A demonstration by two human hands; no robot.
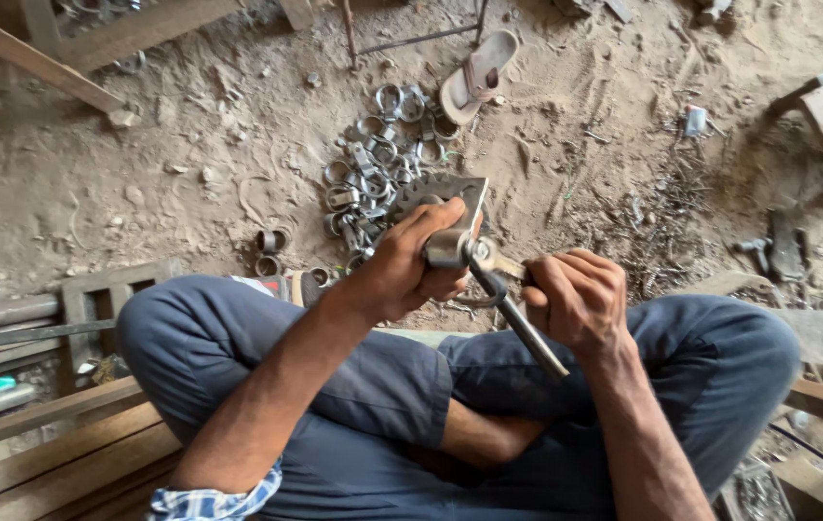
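Steel sprocket plate (442, 193) sits above your knees, clenched in your left hand (409, 265). Right hand (575, 297) grips a wrench (517, 323), long axis running from lower right up-left to the fitting. Ring pile (377, 154) lies just beyond; sandal (477, 75) farther.

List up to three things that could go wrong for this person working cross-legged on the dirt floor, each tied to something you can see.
1. The left hand grips a toothed metal part bare; its teeth could cut the fingers if it twists.
2. The right hand works a wrench above the lap; a slip could strike a knuckle or leg.
3. A small piece coming loose might be lost among the pile of metal rings and the loose dirt.
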